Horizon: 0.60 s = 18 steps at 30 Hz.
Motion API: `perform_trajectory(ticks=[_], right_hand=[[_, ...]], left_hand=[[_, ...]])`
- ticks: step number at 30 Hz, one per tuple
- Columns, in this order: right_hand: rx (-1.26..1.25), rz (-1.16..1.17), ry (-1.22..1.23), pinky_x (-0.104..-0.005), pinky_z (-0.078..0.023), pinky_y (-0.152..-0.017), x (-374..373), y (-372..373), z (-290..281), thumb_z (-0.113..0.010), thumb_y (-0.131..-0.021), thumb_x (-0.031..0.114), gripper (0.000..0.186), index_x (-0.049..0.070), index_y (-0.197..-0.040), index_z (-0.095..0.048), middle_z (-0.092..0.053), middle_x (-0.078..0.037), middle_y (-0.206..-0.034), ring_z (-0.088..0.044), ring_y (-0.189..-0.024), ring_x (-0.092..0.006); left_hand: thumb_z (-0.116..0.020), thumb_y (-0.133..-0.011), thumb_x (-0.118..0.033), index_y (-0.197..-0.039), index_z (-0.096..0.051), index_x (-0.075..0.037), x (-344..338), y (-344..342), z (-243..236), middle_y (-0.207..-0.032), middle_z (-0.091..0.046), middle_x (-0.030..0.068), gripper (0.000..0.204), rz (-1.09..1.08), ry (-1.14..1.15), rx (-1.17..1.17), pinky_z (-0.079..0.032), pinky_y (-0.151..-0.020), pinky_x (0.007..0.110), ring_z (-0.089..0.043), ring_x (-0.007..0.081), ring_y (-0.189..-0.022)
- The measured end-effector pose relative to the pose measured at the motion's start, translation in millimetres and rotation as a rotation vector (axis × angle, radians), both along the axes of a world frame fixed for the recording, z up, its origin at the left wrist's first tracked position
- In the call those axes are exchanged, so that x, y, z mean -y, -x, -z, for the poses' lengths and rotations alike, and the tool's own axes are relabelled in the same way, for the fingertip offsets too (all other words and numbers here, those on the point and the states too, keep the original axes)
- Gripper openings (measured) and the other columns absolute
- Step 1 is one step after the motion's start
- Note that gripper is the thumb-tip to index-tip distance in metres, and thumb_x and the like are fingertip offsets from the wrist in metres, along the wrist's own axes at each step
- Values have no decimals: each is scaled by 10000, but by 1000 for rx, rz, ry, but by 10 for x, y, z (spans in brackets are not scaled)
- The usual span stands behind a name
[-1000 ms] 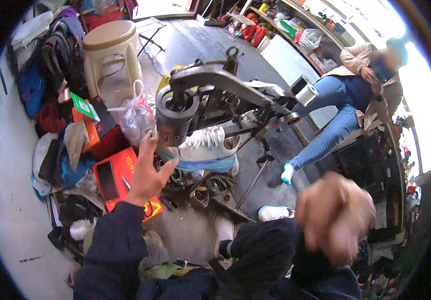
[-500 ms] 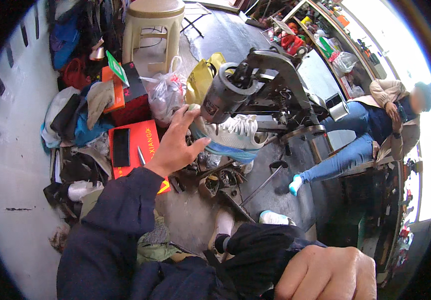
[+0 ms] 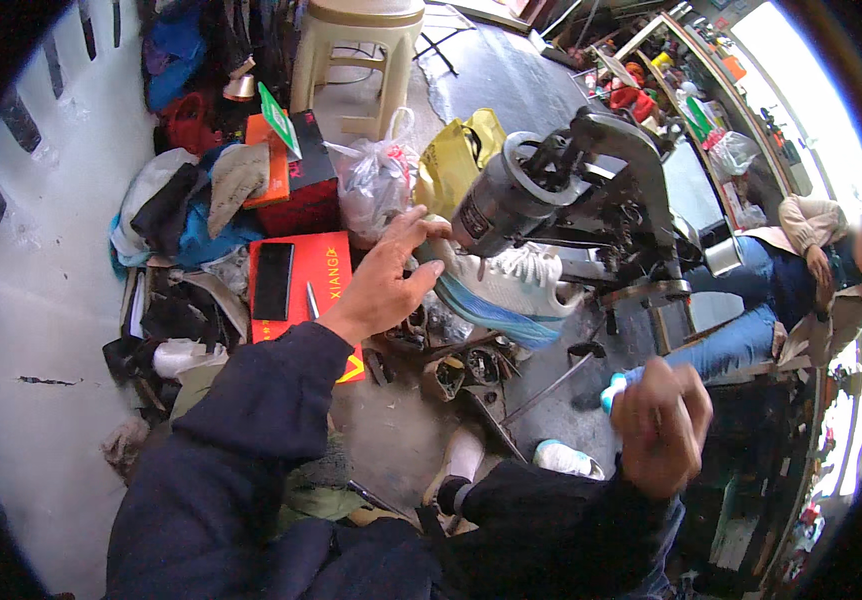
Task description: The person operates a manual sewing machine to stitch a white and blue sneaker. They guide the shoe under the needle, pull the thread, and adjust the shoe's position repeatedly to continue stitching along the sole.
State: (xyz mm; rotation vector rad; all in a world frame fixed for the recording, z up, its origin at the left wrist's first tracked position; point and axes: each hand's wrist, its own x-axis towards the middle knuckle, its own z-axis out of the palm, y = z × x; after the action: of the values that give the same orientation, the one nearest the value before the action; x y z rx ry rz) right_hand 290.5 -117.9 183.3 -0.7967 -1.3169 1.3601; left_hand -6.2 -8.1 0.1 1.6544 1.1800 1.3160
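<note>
A white sneaker (image 3: pixel 528 281) with a blue sole sits over the arm of a dark shoe-repair sewing machine (image 3: pixel 641 190), under its round head. My left hand (image 3: pixel 386 284) holds the sneaker's toe, fingers on top and thumb beside the sole. Lower right, my right hand (image 3: pixel 661 430) is raised apart from the machine, between it and my lap. Its fingers are curled in and slightly blurred; whatever they hold, if anything, is hidden. A flat handwheel (image 3: pixel 646 292) shows at the machine's right side.
A red box (image 3: pixel 296 285) with a phone (image 3: pixel 273 282) and a pen lies left of the machine. Bags and a beige stool (image 3: pixel 366 15) stand behind. On the right sits another person in jeans (image 3: pixel 731 345). Metal tins (image 3: pixel 444 378) lie below the sneaker.
My right hand has risen from the bottom edge toward the machine, its fingers still curled. My left hand stays on the sneaker's toe. The whole view has shifted, moving the scene rightward and down.
</note>
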Motion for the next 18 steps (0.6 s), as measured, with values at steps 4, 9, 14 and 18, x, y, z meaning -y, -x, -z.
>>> perform_trajectory(ticks=[4,9,14,18], right_hand=[[719,515,178,-256,-484,-718,-583,-713,802,-697,-994,192,269,13,-1191,-668,-681,-66,-933,-610,-817,-112],[984,705,80,-375,-511,-922,-1029,-1609,1546,-760,-939,166,452,-16,-1306,-568,-696,-143,-1128,-645,-1021,-245],[820,481,94,-330,-507,-871,-1427,-2010,1980,-703,-990,158,350,-24,-1270,-598,-705,-97,-1112,-630,-958,-183],[1055,366,192,-337,-515,-828,-1605,-2194,2220,-665,-1020,213,327,-17,-1250,-632,-722,-117,-1056,-633,-899,-196]], left_hand=[[-655,-1018,-258,-1309,-626,-52,-57,-9,44,-1358,-592,74,357,246,343,509,-336,-1162,337,-508,192,-1320],[-791,-914,-515,-1321,-588,-42,-52,-19,-43,-1236,-609,41,656,256,281,449,-403,-1071,314,-533,134,-1165],[-898,-702,-647,-1208,-552,-13,-37,-291,-118,-1186,-560,130,882,22,111,181,-398,-1090,371,-534,269,-1174],[-898,-721,-609,-1339,-498,7,-70,-350,-114,-1333,-494,173,960,-1,80,146,-363,-1135,407,-480,320,-1293]])
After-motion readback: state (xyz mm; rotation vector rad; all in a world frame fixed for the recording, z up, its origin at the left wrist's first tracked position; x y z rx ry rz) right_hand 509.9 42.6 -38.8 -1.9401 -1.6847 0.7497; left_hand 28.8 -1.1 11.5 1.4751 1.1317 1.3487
